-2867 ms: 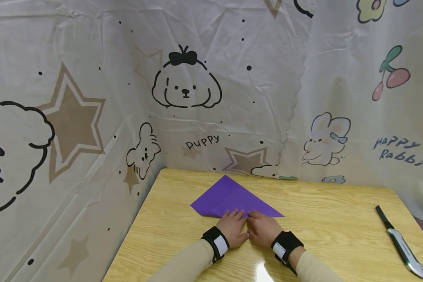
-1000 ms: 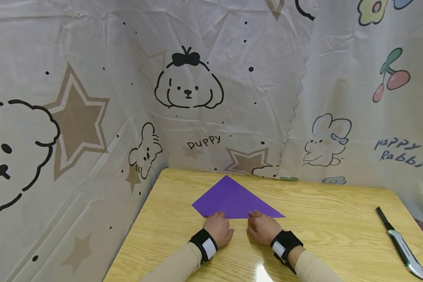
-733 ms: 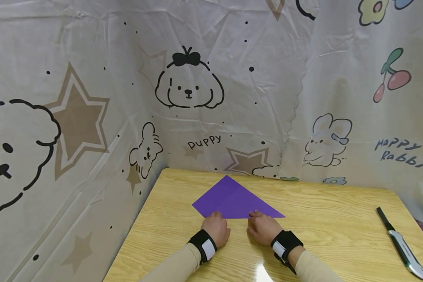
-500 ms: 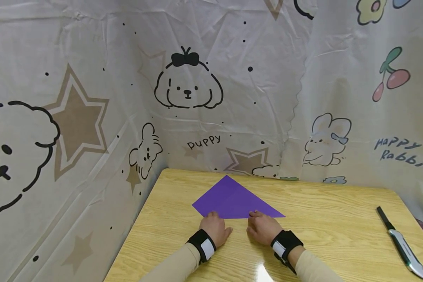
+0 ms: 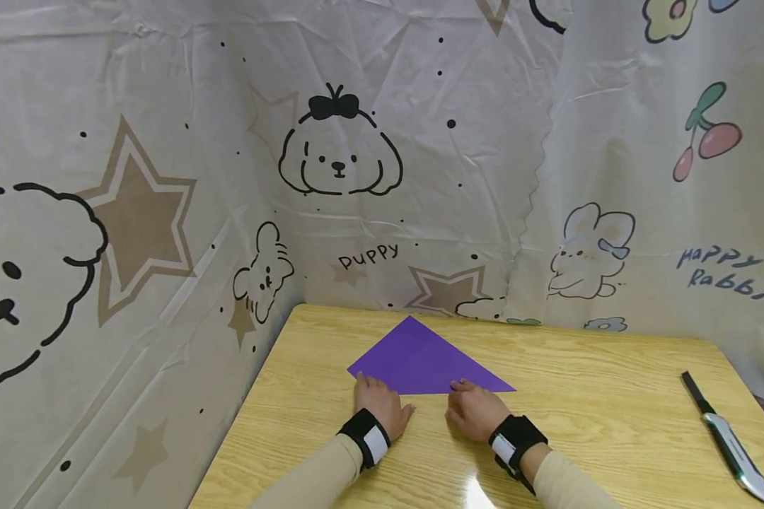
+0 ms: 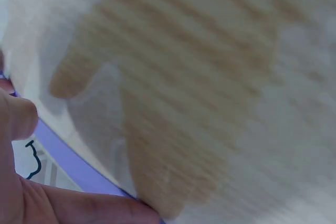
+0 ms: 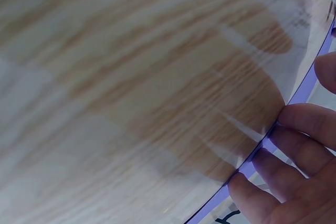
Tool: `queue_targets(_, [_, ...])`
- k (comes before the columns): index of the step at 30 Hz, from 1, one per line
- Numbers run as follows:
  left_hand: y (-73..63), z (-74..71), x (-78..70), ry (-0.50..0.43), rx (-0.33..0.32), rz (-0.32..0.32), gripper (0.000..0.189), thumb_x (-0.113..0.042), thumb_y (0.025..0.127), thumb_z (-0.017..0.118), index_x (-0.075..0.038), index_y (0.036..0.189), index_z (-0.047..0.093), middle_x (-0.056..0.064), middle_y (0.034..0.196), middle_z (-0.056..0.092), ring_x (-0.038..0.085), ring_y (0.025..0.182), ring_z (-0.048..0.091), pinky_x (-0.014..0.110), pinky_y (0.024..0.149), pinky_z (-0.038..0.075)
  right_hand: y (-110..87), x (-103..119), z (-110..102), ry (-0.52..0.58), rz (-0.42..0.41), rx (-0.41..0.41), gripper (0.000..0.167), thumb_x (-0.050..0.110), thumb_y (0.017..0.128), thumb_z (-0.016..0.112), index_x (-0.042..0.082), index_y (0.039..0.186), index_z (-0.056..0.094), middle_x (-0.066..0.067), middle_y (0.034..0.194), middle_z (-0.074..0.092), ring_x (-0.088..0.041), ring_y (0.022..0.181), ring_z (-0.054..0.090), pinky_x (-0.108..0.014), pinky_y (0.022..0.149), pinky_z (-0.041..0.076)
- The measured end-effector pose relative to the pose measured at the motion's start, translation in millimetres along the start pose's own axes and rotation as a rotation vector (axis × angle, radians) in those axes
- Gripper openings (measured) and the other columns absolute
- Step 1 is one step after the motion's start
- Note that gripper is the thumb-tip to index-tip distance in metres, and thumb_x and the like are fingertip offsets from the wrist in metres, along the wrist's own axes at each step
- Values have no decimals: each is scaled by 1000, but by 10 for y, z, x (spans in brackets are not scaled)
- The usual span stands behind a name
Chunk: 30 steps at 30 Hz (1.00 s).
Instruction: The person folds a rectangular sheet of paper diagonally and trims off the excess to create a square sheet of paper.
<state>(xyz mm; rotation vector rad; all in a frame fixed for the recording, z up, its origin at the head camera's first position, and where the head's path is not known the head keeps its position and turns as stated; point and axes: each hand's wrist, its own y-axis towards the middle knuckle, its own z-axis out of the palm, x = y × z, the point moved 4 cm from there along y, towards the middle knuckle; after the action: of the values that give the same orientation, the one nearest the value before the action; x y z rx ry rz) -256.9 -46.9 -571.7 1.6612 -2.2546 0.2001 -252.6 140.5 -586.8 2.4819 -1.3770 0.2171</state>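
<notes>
A flat sheet of purple paper (image 5: 420, 353) lies on the table, with one corner pointing to the far side and another to the right. My left hand (image 5: 380, 408) lies over its near left edge, fingers stretched toward the left corner and thumb out to the side. The stretch of edge under that hand is hidden. Farther right, my right hand (image 5: 476, 411) rests its fingertips on the near edge. In the right wrist view several fingertips (image 7: 281, 177) press along the purple edge. Neither hand grips anything.
The wood-grain table (image 5: 586, 424) has a glossy top that reflects the hands. At its right side lies a cutter knife (image 5: 732, 445) with a dark blade end. A printed cloth (image 5: 369, 212) hangs behind and to the left.
My left hand has moved left along the paper's near edge, away from the right hand, and its fingers have straightened out. The right hand and the paper have stayed nearly still.
</notes>
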Motion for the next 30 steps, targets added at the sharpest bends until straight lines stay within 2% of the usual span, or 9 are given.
queue_targets(2, [37, -18, -17, 20, 8, 6, 63, -68, 90, 45, -14, 97, 79, 18, 116, 67, 37, 115, 57, 54, 105, 34, -3, 11, -9, 12, -9, -8, 14, 20, 88, 67, 12, 77, 65, -24, 122, 62, -45, 116, 56, -52, 95, 47])
queue_targets(4, [71, -21, -42, -4, -8, 22, 58, -65, 90, 49, -15, 95, 79, 17, 117, 66, 37, 116, 55, 53, 106, 33, -1, 23, -13, 23, -21, -14, 16, 19, 88, 67, 12, 74, 63, -26, 122, 62, -47, 114, 57, -53, 95, 47])
queue_targets(7, [123, -4, -95, -123, -56, 63, 53, -58, 89, 58, -10, 98, 77, 18, 118, 64, 35, 114, 56, 50, 103, 39, 5, 34, -17, 25, -20, -11, 17, 18, 88, 67, 12, 73, 62, -27, 121, 62, -48, 113, 57, -53, 94, 47])
queue_targets(12, [244, 111, -168, -312, -77, 86, 57, -49, 91, 61, -6, 127, 63, 21, 130, 56, 36, 119, 53, 49, 97, 45, 30, 60, -42, -16, 14, -17, 16, 21, 86, 69, 9, 76, 66, -23, 116, 66, -43, 111, 60, -49, 95, 48])
queue_targets(16, [333, 209, -207, -353, -98, 109, 49, -44, 93, 59, -12, 130, 62, 20, 132, 54, 37, 121, 51, 49, 96, 46, 37, 105, -74, -73, 34, -33, 19, 27, 84, 70, 9, 78, 70, -16, 102, 70, -37, 96, 65, -47, 82, 53])
queue_targets(19, [377, 211, -229, -365, -114, 158, 41, -41, 94, 59, -11, 121, 67, 16, 128, 58, 33, 119, 54, 48, 95, 47, 64, 115, -76, -111, 22, -3, 20, 31, 85, 69, 12, 80, 70, -5, 85, 66, -28, 81, 64, -43, 68, 53])
queue_targets(21, [397, 200, -247, -380, -104, 191, 40, -41, 94, 59, -10, 117, 68, 14, 127, 60, 31, 120, 54, 49, 95, 47, 84, 105, -80, -118, 0, 16, 19, 31, 86, 68, 12, 84, 70, -2, 80, 61, -24, 76, 61, -42, 65, 51])
queue_targets(24, [410, 188, -299, -402, -85, 239, 40, -41, 90, 65, -9, 114, 68, 12, 129, 60, 30, 121, 54, 49, 96, 46, 72, 70, -94, -116, -15, 32, 22, 30, 86, 70, 10, 95, 70, -2, 85, 61, -23, 80, 61, -41, 67, 52])
queue_targets(30, [411, 113, -390, -458, -66, 370, 37, -41, 83, 74, -13, 107, 70, 8, 128, 61, 24, 122, 55, 38, 101, 44, 1, -101, -125, -96, 16, 26, 43, 30, 83, 75, 2, 115, 67, -16, 116, 61, -35, 109, 59, -48, 90, 49])
